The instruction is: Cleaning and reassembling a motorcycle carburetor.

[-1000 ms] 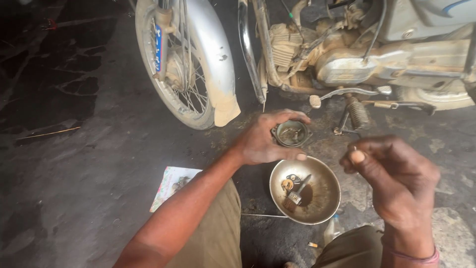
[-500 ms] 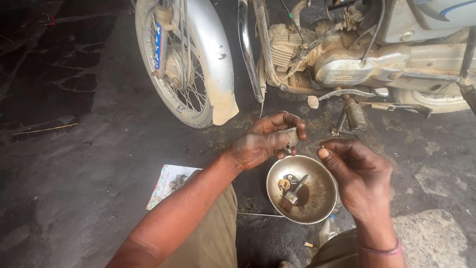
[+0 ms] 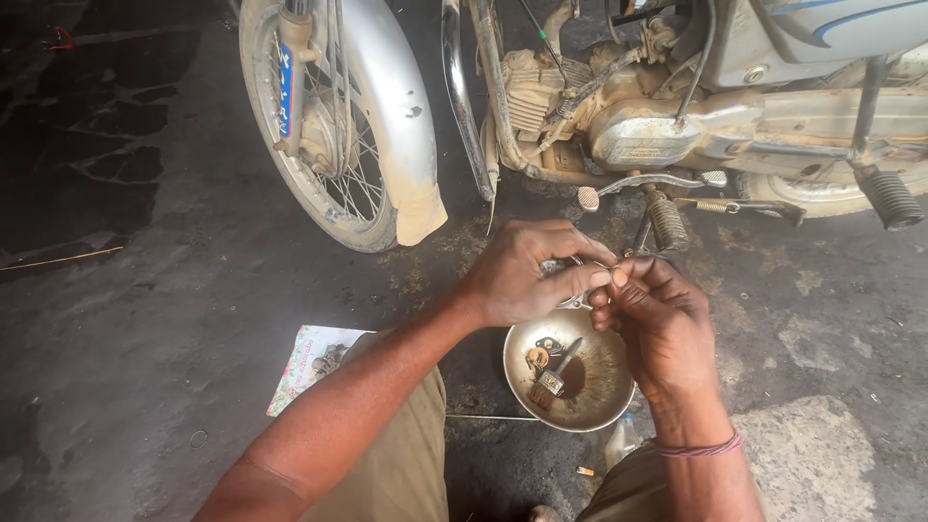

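Observation:
My left hand (image 3: pixel 530 271) holds a small round metal part (image 3: pixel 563 273) above a steel bowl (image 3: pixel 585 406) on the ground. My right hand (image 3: pixel 657 319) meets it from the right, fingertips pinched on something tiny at the part's edge; what it pinches is too small to tell. The bowl holds a small brush (image 3: pixel 556 372) and a few little brass and metal pieces (image 3: pixel 537 356). Most of the round part is hidden by my fingers.
A dusty motorcycle stands just beyond: front wheel with silver mudguard (image 3: pixel 387 116) at the left, engine (image 3: pixel 619 126) and footpegs (image 3: pixel 889 198) to the right. A printed paper sheet (image 3: pixel 314 362) lies by my left knee. A thin rod (image 3: pixel 483 418) lies on the dark oily floor.
My left hand lifted the round part off the ground, up and nearer. My right hand came in from the right until both hands met over the bowl.

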